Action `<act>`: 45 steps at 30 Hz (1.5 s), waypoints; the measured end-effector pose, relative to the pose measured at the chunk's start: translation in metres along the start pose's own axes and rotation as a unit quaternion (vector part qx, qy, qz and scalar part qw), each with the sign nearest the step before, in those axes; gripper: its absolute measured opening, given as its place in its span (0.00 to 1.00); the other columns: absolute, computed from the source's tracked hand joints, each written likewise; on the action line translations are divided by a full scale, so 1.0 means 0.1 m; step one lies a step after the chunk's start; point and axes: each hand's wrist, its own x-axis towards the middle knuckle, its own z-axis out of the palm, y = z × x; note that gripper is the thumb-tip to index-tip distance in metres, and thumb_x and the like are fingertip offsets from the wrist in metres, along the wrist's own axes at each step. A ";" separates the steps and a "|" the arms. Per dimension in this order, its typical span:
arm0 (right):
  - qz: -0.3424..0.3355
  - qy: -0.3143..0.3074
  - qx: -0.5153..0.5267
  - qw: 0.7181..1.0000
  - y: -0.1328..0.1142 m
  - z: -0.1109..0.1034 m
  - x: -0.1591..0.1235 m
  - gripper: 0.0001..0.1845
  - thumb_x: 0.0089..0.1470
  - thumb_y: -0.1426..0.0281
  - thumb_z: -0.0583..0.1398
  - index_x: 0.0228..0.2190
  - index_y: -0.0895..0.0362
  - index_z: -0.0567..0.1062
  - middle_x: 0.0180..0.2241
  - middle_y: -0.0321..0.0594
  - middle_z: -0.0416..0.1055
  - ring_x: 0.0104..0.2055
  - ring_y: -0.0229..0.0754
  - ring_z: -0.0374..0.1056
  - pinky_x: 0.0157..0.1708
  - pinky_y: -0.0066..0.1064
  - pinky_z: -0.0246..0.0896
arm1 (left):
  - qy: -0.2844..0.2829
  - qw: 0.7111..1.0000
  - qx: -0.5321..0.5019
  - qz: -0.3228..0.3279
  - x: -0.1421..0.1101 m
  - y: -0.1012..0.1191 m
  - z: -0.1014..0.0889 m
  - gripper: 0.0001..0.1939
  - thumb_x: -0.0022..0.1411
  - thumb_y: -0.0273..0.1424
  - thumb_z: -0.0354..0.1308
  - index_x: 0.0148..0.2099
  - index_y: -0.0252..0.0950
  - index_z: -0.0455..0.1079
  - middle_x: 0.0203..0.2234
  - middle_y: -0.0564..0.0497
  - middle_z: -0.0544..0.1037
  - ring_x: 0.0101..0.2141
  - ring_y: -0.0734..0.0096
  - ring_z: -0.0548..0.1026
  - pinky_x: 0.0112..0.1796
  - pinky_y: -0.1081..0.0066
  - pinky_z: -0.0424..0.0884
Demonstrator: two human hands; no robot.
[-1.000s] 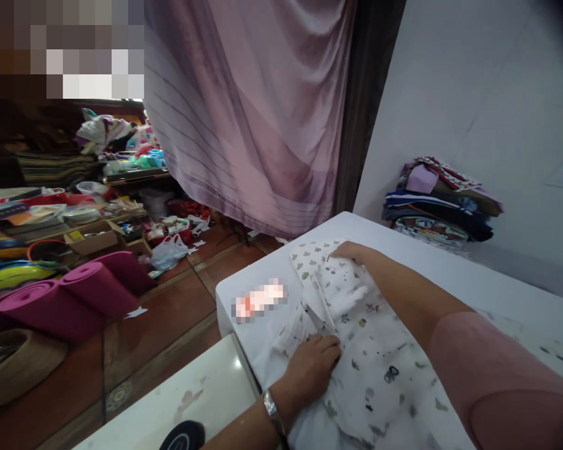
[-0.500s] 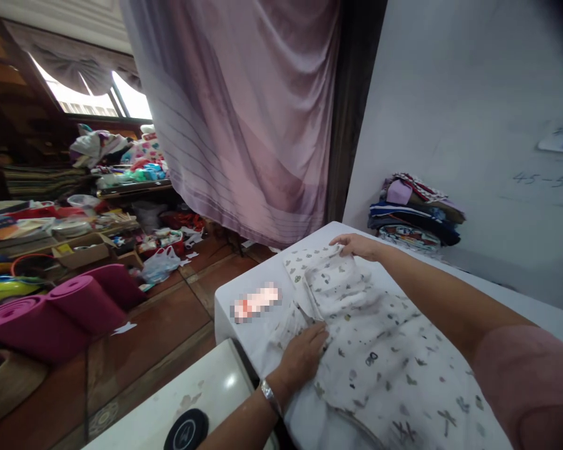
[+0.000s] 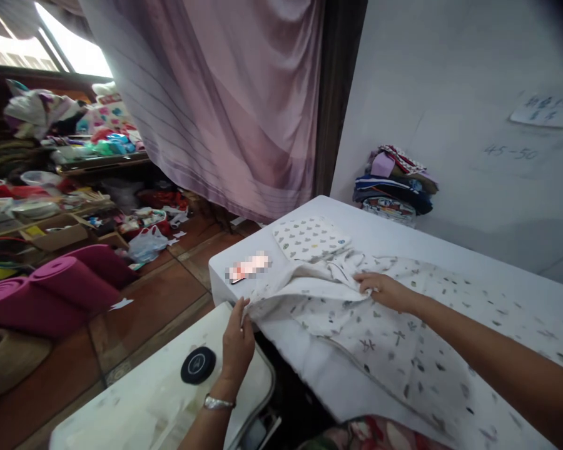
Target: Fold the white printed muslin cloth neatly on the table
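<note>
**Printed cloth (image 3: 394, 356) held at 2 spots, L hand (image 3: 239, 335) & R hand (image 3: 388, 293) well apart**

Cloth (white w/ small dark & green motifs) is spread over the white-covered bed (image 3: 455, 250), w/ its near part draped over the edge. One corner is pinched btwn thumb & fingers of L hand, just past the bed edge & above the white table (image 3: 136, 390). A bunched bit further along is clamped in R hand, over the bed. Btwn the 2 grips the fabric is lifted & creased into loose folds.

A silver bracelet (image 3: 219, 403) is worn on the L wrist. A round black disc (image 3: 198, 365) is set on the table, near L forearm. A flat printed pad (image 3: 307, 237), cloud-like motifs, is laid on the bed just beyond the folds; a pixelated item (image 3: 248, 269) is placed nr the bed corner, ID can't be told.

Bkgd: folded clothes (image 3: 394, 187) are stacked by the wall, a pink-purple curtain (image 3: 225, 106) is hung behind the bed, & rolled pink mats (image 3: 51, 300) are seen on the floor, L side.
</note>
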 end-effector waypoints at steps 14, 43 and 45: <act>0.137 0.146 -0.156 0.967 -0.24 0.43 0.28 0.10 0.52 0.65 0.57 0.35 0.56 0.73 0.35 0.44 0.74 0.36 0.45 0.68 0.33 0.32 0.58 | 0.012 0.997 0.000 -0.074 0.09 0.13 -0.13 0.22 0.61 0.28 0.47 0.57 0.37 0.63 0.43 0.45 0.78 0.44 0.63 0.76 0.45 0.64 0.71; 0.137 0.317 0.396 0.851 -0.69 -1.34 0.68 0.05 0.54 0.79 0.55 0.32 0.58 0.66 0.24 0.38 0.71 0.22 0.36 0.71 0.22 0.27 0.69 | 0.024 0.998 0.058 0.011 1.26 0.13 -0.48 0.19 0.59 0.30 0.47 0.50 0.38 0.71 0.45 0.47 0.77 0.45 0.61 0.75 0.47 0.64 0.70; 0.109 0.332 0.407 0.844 -0.73 -1.43 0.83 0.05 0.54 0.79 0.55 0.32 0.58 0.67 0.26 0.40 0.72 0.25 0.36 0.72 0.24 0.27 0.70 | 0.005 0.997 0.074 0.023 1.33 0.09 -0.47 0.18 0.59 0.30 0.46 0.48 0.38 0.72 0.44 0.48 0.78 0.44 0.61 0.75 0.47 0.65 0.70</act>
